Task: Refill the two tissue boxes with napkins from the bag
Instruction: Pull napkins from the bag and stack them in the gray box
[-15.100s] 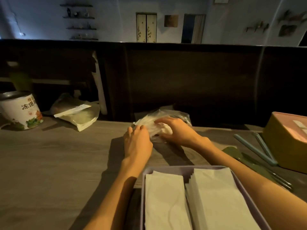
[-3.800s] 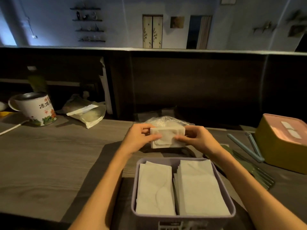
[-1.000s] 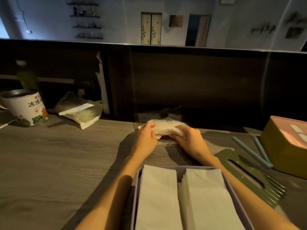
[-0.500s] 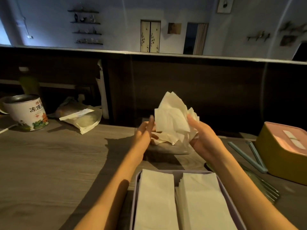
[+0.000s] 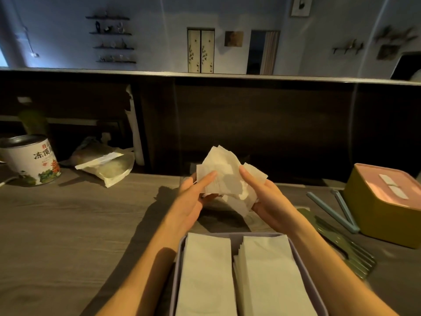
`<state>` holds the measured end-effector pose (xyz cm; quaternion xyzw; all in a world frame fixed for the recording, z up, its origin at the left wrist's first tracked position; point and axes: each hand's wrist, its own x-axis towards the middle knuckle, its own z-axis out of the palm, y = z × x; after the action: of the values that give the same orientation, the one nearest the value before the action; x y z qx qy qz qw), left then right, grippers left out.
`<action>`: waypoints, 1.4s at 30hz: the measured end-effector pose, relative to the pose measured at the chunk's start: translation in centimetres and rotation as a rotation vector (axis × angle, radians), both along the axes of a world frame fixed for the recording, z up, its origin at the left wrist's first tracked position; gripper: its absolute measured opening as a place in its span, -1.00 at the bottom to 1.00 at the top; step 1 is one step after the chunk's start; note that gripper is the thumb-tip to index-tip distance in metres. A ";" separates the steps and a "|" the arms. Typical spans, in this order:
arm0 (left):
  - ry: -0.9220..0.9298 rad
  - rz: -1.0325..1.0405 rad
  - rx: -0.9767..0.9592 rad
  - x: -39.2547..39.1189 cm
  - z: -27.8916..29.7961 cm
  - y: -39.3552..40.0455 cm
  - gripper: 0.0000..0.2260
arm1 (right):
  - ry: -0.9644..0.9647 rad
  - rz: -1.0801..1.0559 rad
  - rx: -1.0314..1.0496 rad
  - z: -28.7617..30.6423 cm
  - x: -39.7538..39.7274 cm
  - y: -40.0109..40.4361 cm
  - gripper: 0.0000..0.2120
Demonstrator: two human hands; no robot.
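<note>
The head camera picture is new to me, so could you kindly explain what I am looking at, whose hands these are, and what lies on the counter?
No machine here: a person wears a wide-angle camera on the head, looking forward and down, so both forearms enter from below. The left hand and right hand together hold a loose, fanned bunch of white napkins above the wooden counter. Nearest the viewer sits an open lilac tissue box holding two stacks of napkins side by side. To the right stands a yellow box with a pink lid, with pale blue tongs and a green slotted lid beside it. To the left are a printed tin and a sealed pouch.
</note>
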<state>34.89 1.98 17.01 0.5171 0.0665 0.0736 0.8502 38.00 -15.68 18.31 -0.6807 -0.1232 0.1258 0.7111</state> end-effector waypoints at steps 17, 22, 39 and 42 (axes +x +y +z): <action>-0.026 0.137 0.027 -0.1 0.9 1.2 -0.57 | -0.123 -0.067 -0.309 -0.2 0.8 -1.7 -0.49; -0.098 0.114 0.315 -0.5 1.1 2.4 -0.67 | -0.238 -0.176 -0.097 0.9 0.8 -2.0 -0.72; -0.116 0.034 0.404 -0.9 1.4 2.1 -0.56 | -0.239 -0.164 -0.162 -1.0 1.3 -1.9 -0.86; -0.145 -0.069 0.654 -0.7 1.3 1.1 -0.67 | -0.243 -0.132 -0.170 -0.8 0.9 -1.5 -0.87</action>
<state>34.17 3.04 18.30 0.7578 -0.0386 0.0986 0.6438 38.93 -17.22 17.47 -0.7553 -0.1522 0.0055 0.6374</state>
